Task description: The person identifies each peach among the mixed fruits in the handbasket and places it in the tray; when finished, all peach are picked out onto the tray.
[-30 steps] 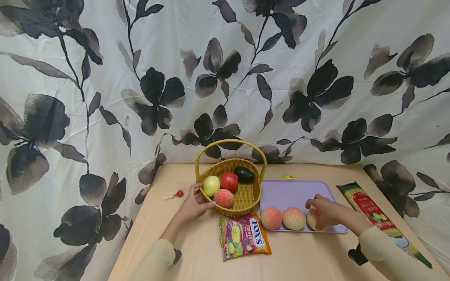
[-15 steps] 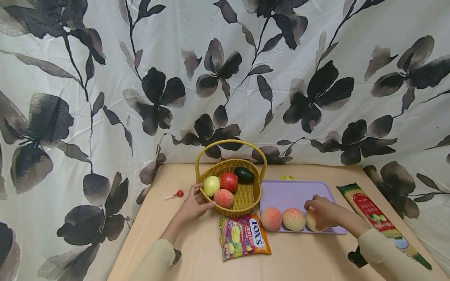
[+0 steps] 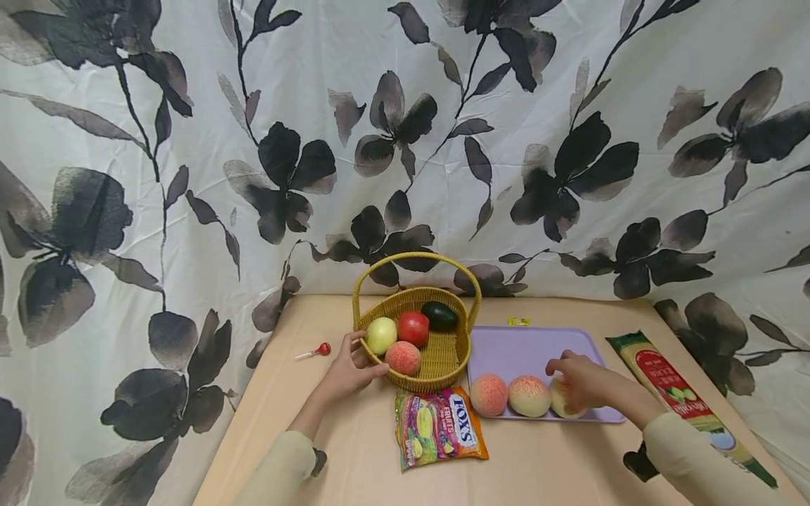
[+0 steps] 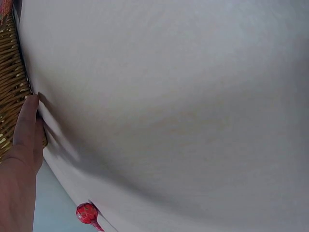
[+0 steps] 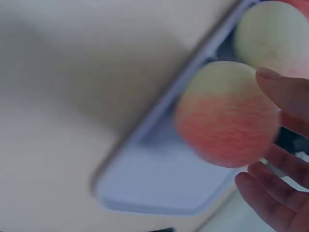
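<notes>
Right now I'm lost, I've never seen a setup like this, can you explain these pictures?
There is no machine: a person works bare-handed. The wide picture comes from a head camera; the other two from cameras on each wrist. The left hand touches a yellow woven basket with four fruits inside. The right hand holds a round pink-and-cream peach, beside two similar peaches on a flat lilac tray. On the tan table also lie a multicoloured candy bag, a red lollipop, a small yellow packet and a long green-and-red packet.
</notes>
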`<state>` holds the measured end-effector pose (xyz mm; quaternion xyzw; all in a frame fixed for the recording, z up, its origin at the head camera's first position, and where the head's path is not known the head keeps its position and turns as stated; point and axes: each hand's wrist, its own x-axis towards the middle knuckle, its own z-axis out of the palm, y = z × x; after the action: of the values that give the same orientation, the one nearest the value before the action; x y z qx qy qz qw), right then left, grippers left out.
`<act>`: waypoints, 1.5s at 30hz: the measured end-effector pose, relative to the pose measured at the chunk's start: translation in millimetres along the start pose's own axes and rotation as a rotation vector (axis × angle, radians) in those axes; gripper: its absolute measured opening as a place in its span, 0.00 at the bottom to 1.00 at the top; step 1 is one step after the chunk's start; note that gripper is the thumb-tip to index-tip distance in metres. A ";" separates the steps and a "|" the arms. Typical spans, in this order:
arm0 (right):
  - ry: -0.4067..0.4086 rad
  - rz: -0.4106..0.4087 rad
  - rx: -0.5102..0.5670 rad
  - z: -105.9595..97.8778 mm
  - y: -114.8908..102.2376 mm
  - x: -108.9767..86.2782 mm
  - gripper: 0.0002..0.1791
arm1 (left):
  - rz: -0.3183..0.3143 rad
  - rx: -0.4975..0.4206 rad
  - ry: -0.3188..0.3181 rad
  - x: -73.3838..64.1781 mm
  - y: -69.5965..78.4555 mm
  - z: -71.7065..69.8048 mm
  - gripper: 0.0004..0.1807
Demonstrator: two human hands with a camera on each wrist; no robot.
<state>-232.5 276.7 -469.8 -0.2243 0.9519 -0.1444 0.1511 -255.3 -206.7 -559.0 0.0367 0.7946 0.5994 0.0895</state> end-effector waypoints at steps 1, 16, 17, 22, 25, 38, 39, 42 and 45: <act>0.001 0.001 -0.008 -2.8 -4.2 2.3 0.30 | -0.001 -0.001 0.002 -0.6 -0.2 -1.1 0.54; -0.008 -0.306 -0.161 -67.2 -149.5 95.7 0.29 | -0.013 0.005 0.038 -5.9 -5.8 -12.6 0.53; -0.023 -0.316 -0.171 -67.4 -160.5 103.7 0.28 | -0.013 0.004 0.038 -6.3 -6.4 -12.6 0.53; -0.095 -0.335 -0.189 -56.0 -202.1 140.0 0.29 | -0.012 -0.012 0.020 -7.1 -8.0 -9.9 0.53; -0.131 -0.344 -0.190 -44.0 -215.8 156.7 0.29 | -0.002 -0.008 -0.009 -5.8 -8.4 -6.1 0.53; -0.259 -0.310 -0.178 -7.7 -234.8 200.7 0.28 | 0.021 -0.026 -0.053 -1.3 -1.2 -1.1 0.52; -0.263 -0.306 -0.178 -5.8 -235.6 202.7 0.28 | 0.022 -0.018 -0.055 -1.4 -1.0 -1.8 0.52; -0.261 -0.297 -0.218 0.2 -237.3 209.0 0.25 | 0.026 0.012 -0.039 -1.3 0.0 -3.8 0.53; -0.264 -0.282 -0.271 7.2 -236.0 212.3 0.20 | 0.033 0.031 -0.019 -1.9 1.0 -2.3 0.53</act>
<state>-320.7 -27.1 -442.8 -0.3902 0.8938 -0.0046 0.2211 -254.0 -208.9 -557.3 0.0569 0.8022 0.5879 0.0868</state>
